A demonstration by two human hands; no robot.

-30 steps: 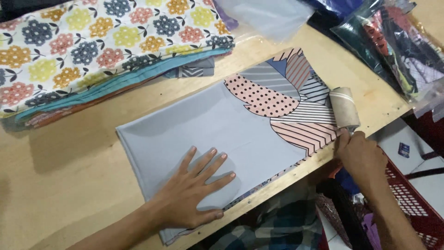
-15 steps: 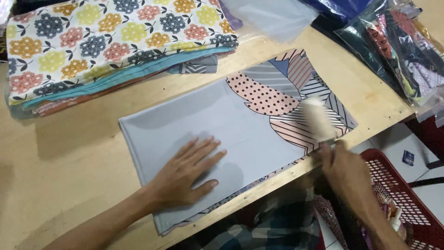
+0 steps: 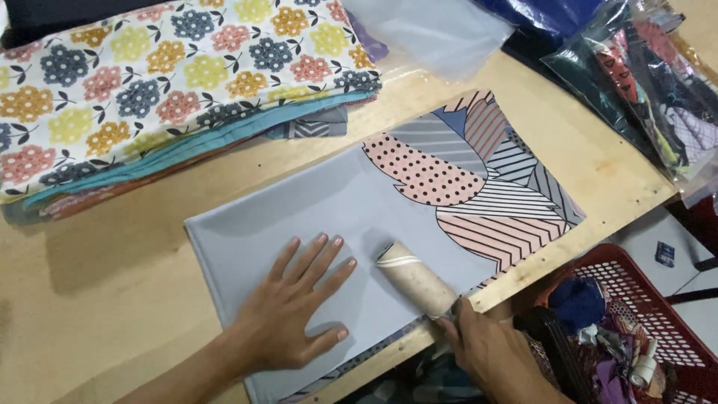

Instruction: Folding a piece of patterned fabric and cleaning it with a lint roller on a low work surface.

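While the left hand (image 3: pixel 288 318) lies flat on the grey cloth (image 3: pixel 314 217), its fingers (image 3: pixel 318 258) spread wide and gripping nothing, I see the right hand (image 3: pixel 490 352) closed around the handle of a lint roller (image 3: pixel 415 280), which lies tilted on the cloth just beside the left hand's fingertips. The cloth is a flat folded piece, plain grey over most of its face, with a patch of dotted and striped leaf shapes in pink, blue and white at the end farthest from the left hand. It rests on a pale wooden table (image 3: pixel 112 277), its near corner reaching the table's front edge, where a row of small screw heads shows. Behind the cloth, near the table's back, I see a stack of folded fabrics (image 3: pixel 172 82); the top one is white with yellow, orange, pink and dark blue flower clusters, and teal and rust-coloured layers show at its edge. To the right of that stack lies a clear plastic bag (image 3: pixel 441 26), and past the cloth's patterned end sit more bagged dark fabrics (image 3: pixel 643 75). Below the table edge, beside the right hand, I see a red plastic basket (image 3: pixel 662 322) holding mixed scraps, standing on a light tiled floor (image 3: pixel 673 232).
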